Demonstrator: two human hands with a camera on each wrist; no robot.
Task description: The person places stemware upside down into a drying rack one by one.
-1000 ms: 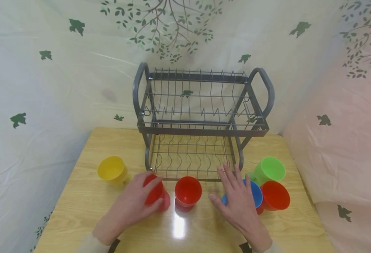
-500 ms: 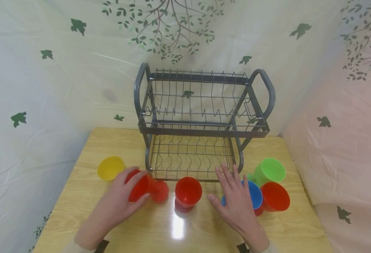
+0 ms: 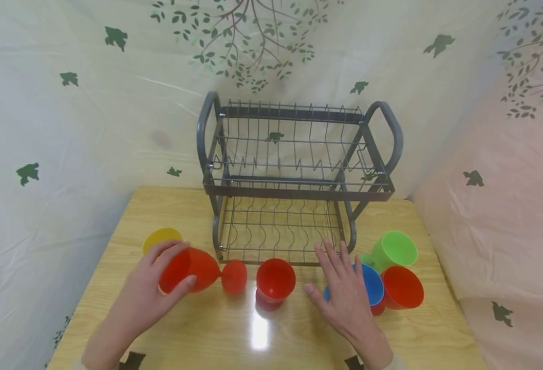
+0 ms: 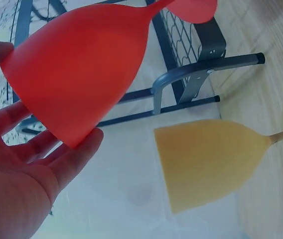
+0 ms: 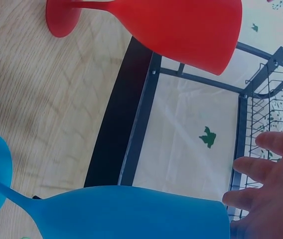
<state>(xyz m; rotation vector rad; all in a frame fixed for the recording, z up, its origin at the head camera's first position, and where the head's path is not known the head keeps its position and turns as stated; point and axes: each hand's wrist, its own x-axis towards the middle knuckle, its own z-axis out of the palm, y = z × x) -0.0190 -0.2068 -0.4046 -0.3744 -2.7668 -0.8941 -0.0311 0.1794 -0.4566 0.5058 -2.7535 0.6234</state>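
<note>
My left hand (image 3: 137, 293) grips a red plastic wine goblet (image 3: 199, 270) by its bowl near the rim. The goblet is tipped sideways, its mouth toward the palm and its round foot pointing right. In the left wrist view, thumb and fingertips lie along the rim of this red goblet (image 4: 81, 64). Behind the hand stands a yellow goblet (image 3: 162, 237), partly covered. My right hand (image 3: 347, 298) is spread with straight fingers over a blue goblet (image 3: 374, 285), hiding part of it. Between the hands a second red goblet (image 3: 276, 280) stands upright.
A dark two-tier wire dish rack (image 3: 299, 194) stands at the back of the wooden table (image 3: 197, 339). At the right, a green goblet (image 3: 397, 249) and another red goblet (image 3: 404, 288) stand close to the blue one. A leaf-patterned cloth (image 3: 91, 128) hangs behind.
My left hand has moved left, tilting the red goblet so its bowl swings left and its foot points right. The hand now covers part of the yellow goblet. My right hand stays nearly still.
</note>
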